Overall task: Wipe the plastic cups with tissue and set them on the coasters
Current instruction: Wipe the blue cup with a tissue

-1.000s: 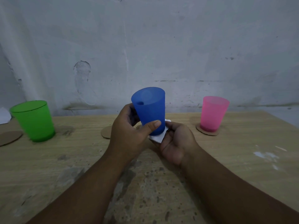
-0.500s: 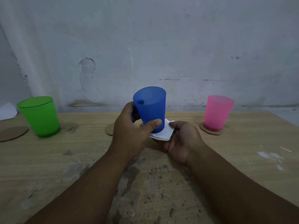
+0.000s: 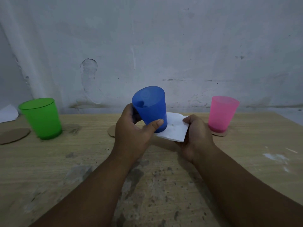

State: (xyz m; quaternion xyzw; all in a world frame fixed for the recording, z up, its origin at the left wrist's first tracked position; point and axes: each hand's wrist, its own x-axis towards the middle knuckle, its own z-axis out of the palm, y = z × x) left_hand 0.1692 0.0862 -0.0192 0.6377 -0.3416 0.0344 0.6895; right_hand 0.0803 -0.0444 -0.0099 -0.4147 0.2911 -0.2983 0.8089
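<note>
So the left hand (image 3: 131,133) grips the blue cup (image 3: 149,108) low on its body. The thumb is pressed on the near side and the fingers are curled round the far side, so it's properly clamped on. The cup is up off the table (image 3: 246,161), tipped so the open mouth leans left and the base points down to the right.

The right hand (image 3: 196,135) pinches a folded white tissue (image 3: 173,128), thumb on top and fingers underneath. The tissue sits flat-ish right against the cup's base and lower side, touching it. Both hands are close together, about mid-table.

Behind the left hand, the edge of the middle coaster (image 3: 112,131) pokes out. Most of it is hidden, and nothing sits on the bit I can see.

Off to the right, the pink cup (image 3: 222,112) stands upright on the right coaster (image 3: 219,133). Well over on the left, the green cup (image 3: 41,118) stands upright straight on the wood, and the left coaster (image 3: 14,135) lies just beside it, not under it.

A corner of white paper (image 3: 8,113) shows at the far left edge. The table is scuffed light wood, and a patchy grey wall (image 3: 180,46) runs behind it all.
</note>
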